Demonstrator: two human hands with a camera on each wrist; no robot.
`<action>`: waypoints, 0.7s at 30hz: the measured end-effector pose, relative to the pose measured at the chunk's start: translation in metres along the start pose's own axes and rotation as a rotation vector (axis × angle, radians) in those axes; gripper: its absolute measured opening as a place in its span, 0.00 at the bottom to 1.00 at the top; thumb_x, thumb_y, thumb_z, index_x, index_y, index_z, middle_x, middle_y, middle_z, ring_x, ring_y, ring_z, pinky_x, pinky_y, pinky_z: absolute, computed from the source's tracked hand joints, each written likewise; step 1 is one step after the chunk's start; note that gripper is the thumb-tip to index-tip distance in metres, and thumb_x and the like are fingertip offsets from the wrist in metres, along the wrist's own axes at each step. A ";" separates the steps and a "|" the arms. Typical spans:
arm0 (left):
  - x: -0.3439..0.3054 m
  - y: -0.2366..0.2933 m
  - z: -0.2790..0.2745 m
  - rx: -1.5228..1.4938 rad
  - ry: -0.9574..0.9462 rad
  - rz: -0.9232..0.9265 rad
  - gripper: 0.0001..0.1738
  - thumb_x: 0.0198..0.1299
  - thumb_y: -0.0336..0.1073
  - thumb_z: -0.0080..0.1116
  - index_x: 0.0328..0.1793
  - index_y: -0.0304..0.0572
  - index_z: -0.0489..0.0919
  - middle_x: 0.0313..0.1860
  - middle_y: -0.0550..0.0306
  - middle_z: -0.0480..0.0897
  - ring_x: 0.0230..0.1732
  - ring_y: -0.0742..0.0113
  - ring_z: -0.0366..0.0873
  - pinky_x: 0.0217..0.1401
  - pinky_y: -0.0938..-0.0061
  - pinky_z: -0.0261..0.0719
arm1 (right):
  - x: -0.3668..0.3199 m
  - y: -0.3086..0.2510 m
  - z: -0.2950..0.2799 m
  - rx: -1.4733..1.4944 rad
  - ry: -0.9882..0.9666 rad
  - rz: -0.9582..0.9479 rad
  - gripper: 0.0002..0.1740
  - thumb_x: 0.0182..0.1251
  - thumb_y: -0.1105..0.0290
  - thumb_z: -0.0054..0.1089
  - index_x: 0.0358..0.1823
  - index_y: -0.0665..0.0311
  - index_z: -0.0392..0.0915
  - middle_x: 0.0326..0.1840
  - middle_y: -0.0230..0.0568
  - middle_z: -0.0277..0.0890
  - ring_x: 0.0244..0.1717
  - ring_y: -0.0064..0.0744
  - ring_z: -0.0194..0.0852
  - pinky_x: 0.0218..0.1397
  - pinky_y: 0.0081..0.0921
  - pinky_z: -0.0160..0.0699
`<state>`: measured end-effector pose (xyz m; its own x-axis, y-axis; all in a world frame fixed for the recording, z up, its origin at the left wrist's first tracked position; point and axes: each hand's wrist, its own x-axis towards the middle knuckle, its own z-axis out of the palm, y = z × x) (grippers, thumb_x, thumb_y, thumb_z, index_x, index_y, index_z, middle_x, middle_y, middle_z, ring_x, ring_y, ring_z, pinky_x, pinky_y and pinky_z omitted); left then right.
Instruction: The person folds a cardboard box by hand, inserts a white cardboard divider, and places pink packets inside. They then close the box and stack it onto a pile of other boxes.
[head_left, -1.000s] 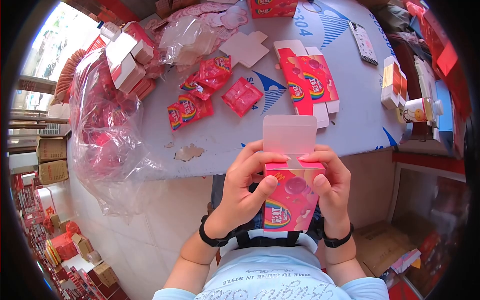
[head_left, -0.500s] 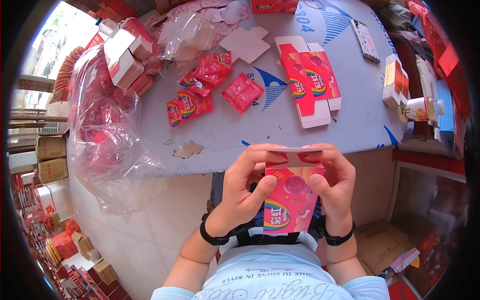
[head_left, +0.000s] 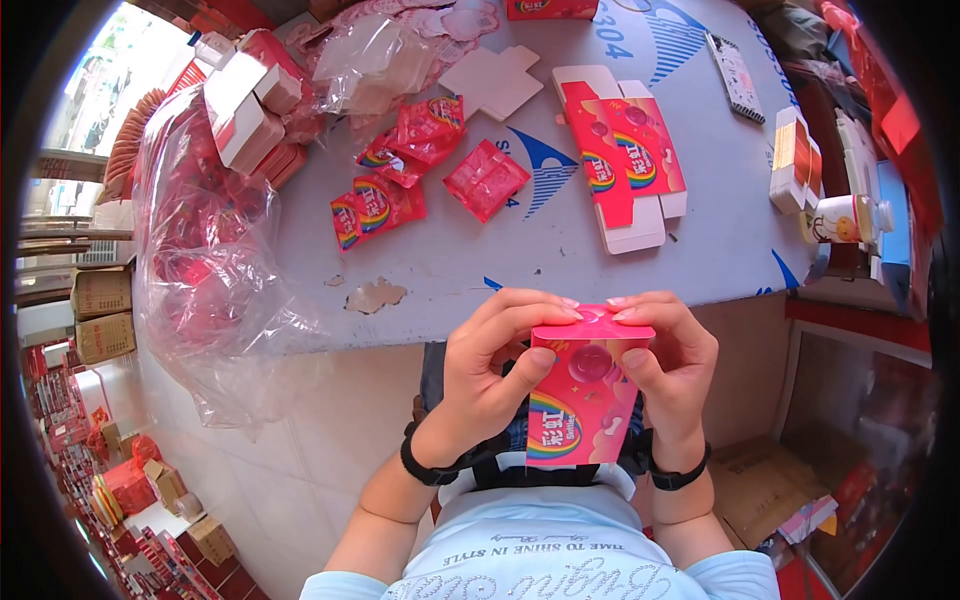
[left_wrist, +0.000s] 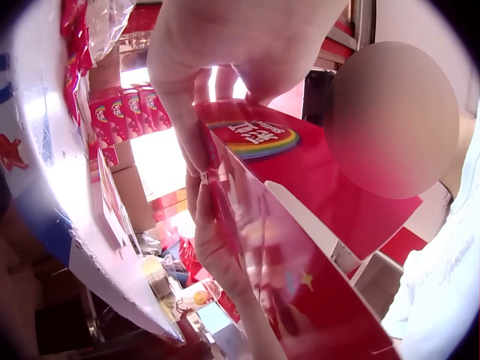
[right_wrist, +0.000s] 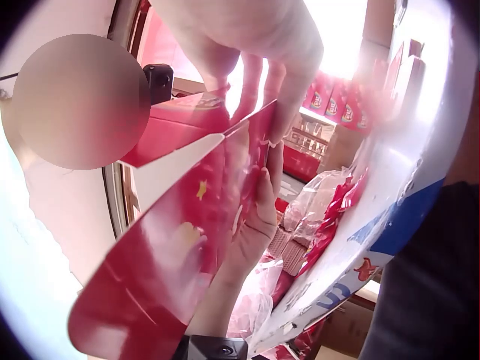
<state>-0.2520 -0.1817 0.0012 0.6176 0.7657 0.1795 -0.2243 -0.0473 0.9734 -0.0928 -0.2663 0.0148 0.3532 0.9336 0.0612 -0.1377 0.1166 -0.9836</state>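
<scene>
A pink-red box with a rainbow logo (head_left: 580, 405) is held upright above the person's lap, just off the table's front edge. The left hand (head_left: 495, 370) grips its left side, thumb on the front face and fingers over the top. The right hand (head_left: 675, 365) grips the right side the same way, fingertips near the left hand's. The top flap (head_left: 595, 328) lies folded down under the fingers. In the left wrist view the box (left_wrist: 322, 277) shows a gap between its panels; the right wrist view shows the box (right_wrist: 165, 255) too.
On the table (head_left: 450, 290) lie pink candy packets (head_left: 487, 180), flattened boxes (head_left: 625, 165), a white card piece (head_left: 492, 82) and a black-edged patterned object (head_left: 735, 78). A clear plastic bag (head_left: 215, 270) hangs over the left edge. Cartons (head_left: 795, 160) stand at the right.
The top flap, which stood up with its pale inside showing, has folded down toward the person, and its pink outer side now shows. Both hands have stayed on the box.
</scene>
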 end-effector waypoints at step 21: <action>-0.001 -0.003 -0.001 0.223 -0.040 0.065 0.16 0.50 0.31 0.63 0.47 0.38 0.79 0.47 0.51 0.78 0.45 0.63 0.79 0.43 0.76 0.79 | 0.000 -0.001 -0.002 0.069 0.000 0.135 0.14 0.55 0.70 0.65 0.39 0.71 0.75 0.46 0.47 0.74 0.45 0.27 0.75 0.47 0.22 0.77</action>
<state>-0.2529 -0.1820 -0.0022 0.6374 0.7310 0.2437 -0.0952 -0.2391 0.9663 -0.0911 -0.2672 0.0150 0.3271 0.9423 -0.0709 -0.2473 0.0130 -0.9688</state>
